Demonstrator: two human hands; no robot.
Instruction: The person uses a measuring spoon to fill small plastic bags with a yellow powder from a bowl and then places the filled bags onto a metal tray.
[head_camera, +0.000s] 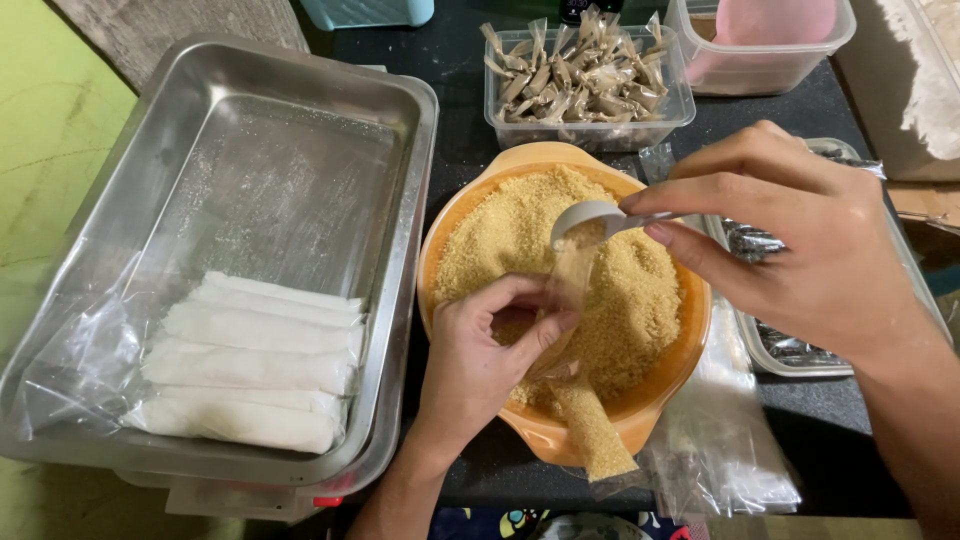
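Right hand (800, 240) pinching the handle of a small white measuring spoon (588, 218) between thumb and fingers, spoon bowl tipped over the open mouth of a narrow clear plastic sleeve (585, 400). Left hand (490, 350) curled around that sleeve's upper end, holding the mouth open just under the spoon; lower part of the sleeve already packed with golden-brown crumbs, hanging over the near rim of the orange bowl.

Largest, on the left: rectangular steel tray (300, 110), with five filled white packets (250, 365) lying side by side at its near end, and a loose sheet of clear plastic at its left corner. Next, centre: orange bowl (445, 230) heaped with the same golden-brown crumbs (520, 220). Behind it, a clear tub (590, 130) of small twisted wrappers. Beside that, far right, a clear container (770, 50) holding something pink. Near right, flat clear bags (720, 450) on the dark tabletop.
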